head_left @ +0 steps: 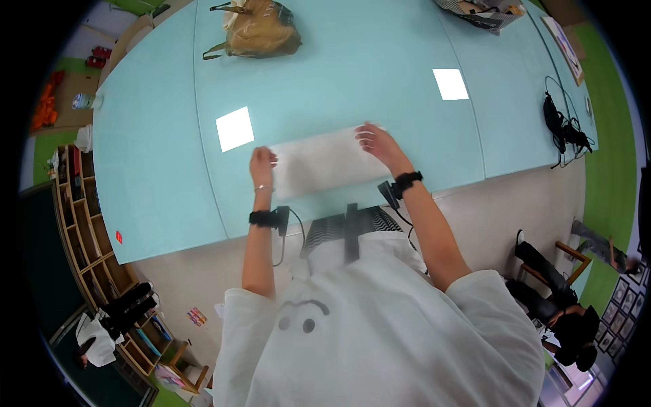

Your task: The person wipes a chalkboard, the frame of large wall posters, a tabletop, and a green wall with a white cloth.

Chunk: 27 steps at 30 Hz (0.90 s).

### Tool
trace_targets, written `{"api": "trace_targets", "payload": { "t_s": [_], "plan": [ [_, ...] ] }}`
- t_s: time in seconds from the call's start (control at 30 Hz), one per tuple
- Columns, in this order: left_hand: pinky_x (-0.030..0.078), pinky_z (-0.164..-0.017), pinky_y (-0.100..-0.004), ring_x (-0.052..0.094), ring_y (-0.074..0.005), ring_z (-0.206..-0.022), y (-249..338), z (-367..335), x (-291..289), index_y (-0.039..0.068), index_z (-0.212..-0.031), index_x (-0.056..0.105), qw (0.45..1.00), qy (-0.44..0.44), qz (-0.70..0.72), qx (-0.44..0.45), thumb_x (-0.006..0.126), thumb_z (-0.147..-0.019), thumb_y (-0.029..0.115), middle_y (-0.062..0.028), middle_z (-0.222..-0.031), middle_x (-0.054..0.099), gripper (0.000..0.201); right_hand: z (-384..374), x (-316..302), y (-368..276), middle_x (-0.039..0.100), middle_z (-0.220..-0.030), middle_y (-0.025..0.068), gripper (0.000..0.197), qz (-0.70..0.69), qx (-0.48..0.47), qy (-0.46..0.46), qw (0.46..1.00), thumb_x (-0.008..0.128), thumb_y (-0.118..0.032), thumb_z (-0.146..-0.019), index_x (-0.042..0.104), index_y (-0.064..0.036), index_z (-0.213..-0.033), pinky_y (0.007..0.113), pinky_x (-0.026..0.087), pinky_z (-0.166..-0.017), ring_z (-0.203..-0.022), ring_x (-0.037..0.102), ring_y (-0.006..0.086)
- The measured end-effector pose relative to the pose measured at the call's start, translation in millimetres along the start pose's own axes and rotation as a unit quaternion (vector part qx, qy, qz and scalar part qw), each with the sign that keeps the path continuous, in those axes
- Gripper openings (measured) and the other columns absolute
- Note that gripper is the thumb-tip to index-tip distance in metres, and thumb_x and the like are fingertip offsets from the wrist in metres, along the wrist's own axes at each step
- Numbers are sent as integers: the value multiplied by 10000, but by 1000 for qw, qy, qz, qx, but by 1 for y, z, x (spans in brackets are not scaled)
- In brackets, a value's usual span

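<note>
A white rectangular sheet (325,163) stretches between my hands at the near side of the pale blue table (339,81). Whether it is cloth or paper I cannot tell. My left hand (262,166) is closed on its left end, fingers curled in at the upper corner. At the opposite end, my right hand (381,147) grips the far right corner with bent fingers. A soft shadow or fold crosses the sheet's middle. Both wrists carry black straps with small devices and cables.
A brown bag (264,30) lies at the far left of the table, another bag (485,12) at the far right. Black cables (566,129) lie near the right edge. Two bright squares look like light reflections. People sit on both sides; shelves (85,210) stand left.
</note>
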<state>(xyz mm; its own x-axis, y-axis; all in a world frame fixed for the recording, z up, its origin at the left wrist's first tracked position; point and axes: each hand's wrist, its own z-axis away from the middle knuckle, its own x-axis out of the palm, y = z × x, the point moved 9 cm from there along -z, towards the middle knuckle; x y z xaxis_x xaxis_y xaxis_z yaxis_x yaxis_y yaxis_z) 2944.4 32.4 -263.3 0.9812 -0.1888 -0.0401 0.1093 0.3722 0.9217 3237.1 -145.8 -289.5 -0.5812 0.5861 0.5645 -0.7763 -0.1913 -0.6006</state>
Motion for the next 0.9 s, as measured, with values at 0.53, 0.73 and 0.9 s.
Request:
{"api": "trace_targets", "payload": {
  "t_s": [0.53,0.73,0.9],
  "plan": [
    [497,-464,-283,598,-217,-460,-154,-57,75,-62,-550,606,845,-282,-445,-94,417,-810,650,-158,-576,616,781,-64,-48,53,618,-699,128,356,570,101,177,796,439,-367,-900,631,-91,-1016,362,452,-556,-573,560,243],
    [493,-509,-256,598,-174,-463,-67,-138,145,9,-508,589,830,-241,-413,-287,412,-804,664,-87,-539,611,740,-166,-38,-33,584,-647,107,409,508,38,172,843,595,-445,-786,663,-45,-840,327,441,-588,-576,536,223],
    [488,-521,-271,589,-188,-483,-42,-203,164,-14,-556,596,826,-243,-420,-287,429,-785,678,-103,-577,618,748,-227,-27,-66,498,-579,18,488,373,109,232,892,698,-484,-677,526,-36,-588,284,364,-556,-530,438,154]
  ]
}}
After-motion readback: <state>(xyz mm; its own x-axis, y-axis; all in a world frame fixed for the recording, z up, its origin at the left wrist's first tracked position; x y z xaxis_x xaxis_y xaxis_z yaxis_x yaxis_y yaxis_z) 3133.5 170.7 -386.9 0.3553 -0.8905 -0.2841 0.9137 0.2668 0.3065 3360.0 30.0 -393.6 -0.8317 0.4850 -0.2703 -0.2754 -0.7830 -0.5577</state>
